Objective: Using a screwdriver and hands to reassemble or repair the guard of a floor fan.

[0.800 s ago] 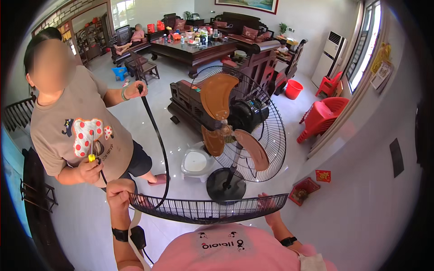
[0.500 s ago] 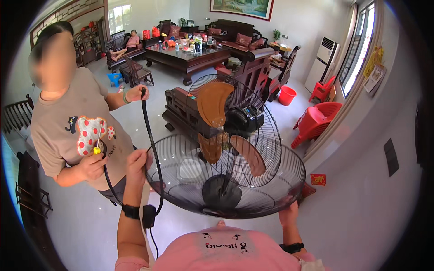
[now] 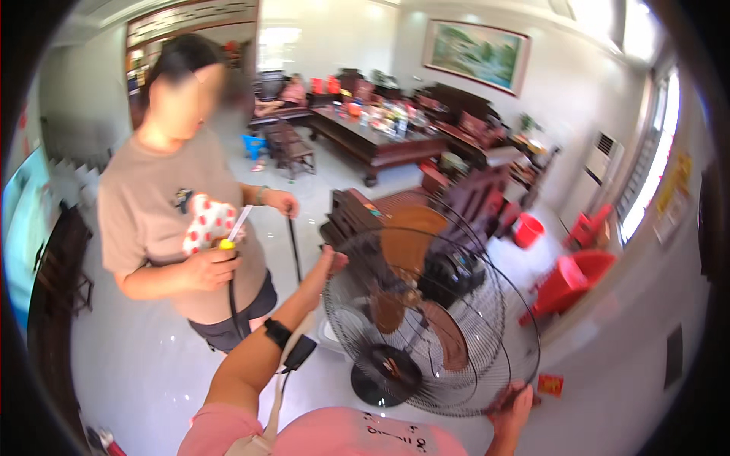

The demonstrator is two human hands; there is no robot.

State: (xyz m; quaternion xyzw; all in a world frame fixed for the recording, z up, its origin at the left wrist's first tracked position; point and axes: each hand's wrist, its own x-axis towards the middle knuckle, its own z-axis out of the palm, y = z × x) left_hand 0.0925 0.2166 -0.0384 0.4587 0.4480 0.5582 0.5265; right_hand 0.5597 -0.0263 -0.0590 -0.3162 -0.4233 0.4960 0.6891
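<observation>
A round black wire fan grille (image 3: 475,400) with a dark centre disc (image 3: 388,368) is between my hands, tilted up in front of the fan. My left hand (image 3: 328,264) is closed at its upper left rim, slightly blurred. At the lower right rim, my right hand (image 3: 515,406) grips it. Behind the wires are brown fan blades (image 3: 443,334), a dark motor housing (image 3: 450,278) and the fan's rear wire guard. Part of a dark round base (image 3: 374,397) shows beneath the disc.
At left a person in a brown T-shirt (image 3: 163,171) holds a yellow-handled screwdriver (image 3: 228,243) and a black cord (image 3: 295,247). Dark wooden furniture (image 3: 351,220) stands behind the fan. Red plastic chairs (image 3: 572,277) and a red bucket (image 3: 528,229) are at right.
The grille has gone from lying low and nearly flat to tilted up, nearer the blades. My left arm reaches farther forward. The whole view has swung left.
</observation>
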